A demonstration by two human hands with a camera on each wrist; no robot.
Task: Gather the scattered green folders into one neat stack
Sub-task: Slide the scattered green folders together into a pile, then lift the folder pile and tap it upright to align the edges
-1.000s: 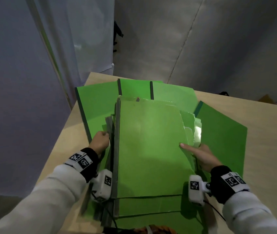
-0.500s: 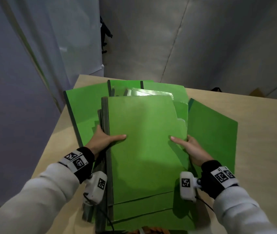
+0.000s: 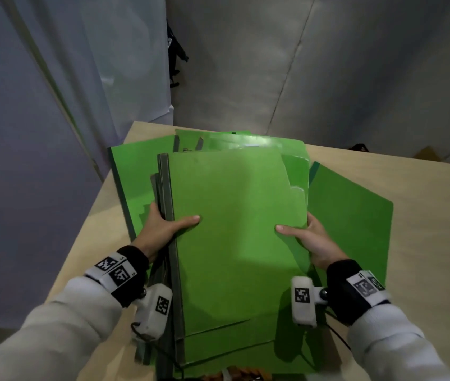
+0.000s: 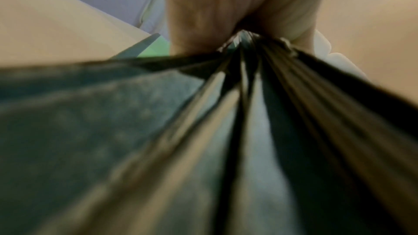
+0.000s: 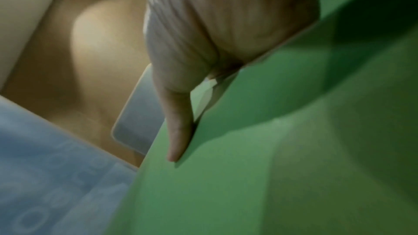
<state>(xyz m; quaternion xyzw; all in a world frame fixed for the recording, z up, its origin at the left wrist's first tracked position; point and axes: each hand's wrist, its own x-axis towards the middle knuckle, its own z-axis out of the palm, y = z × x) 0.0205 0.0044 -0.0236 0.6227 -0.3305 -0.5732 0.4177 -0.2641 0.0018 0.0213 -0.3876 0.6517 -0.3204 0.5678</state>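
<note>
I see the bundle of green folders (image 3: 235, 229) held over the middle of the worktop (image 3: 424, 188), its top cover facing me and the grey spines lined up along its left edge. The lower folders in the bundle stick out toward me in uneven steps, so the edges are not yet flush. My left hand (image 3: 163, 229) clasps the spine side, thumb lying flat on the top cover and the fingers wrapped underneath; in the left wrist view the spines (image 4: 248, 113) fan out from that grasp. My right hand (image 3: 311, 240) clasps the opposite edge the same way, thumb (image 5: 178, 131) pressed on the cover, fingers hidden beneath. Under and around the bundle, loose folders lie spread on the worktop: one (image 3: 136, 174) slanting out to the left, a few (image 3: 246, 140) peeking past the far edge, and one (image 3: 355, 215) angled to the right.
</note>
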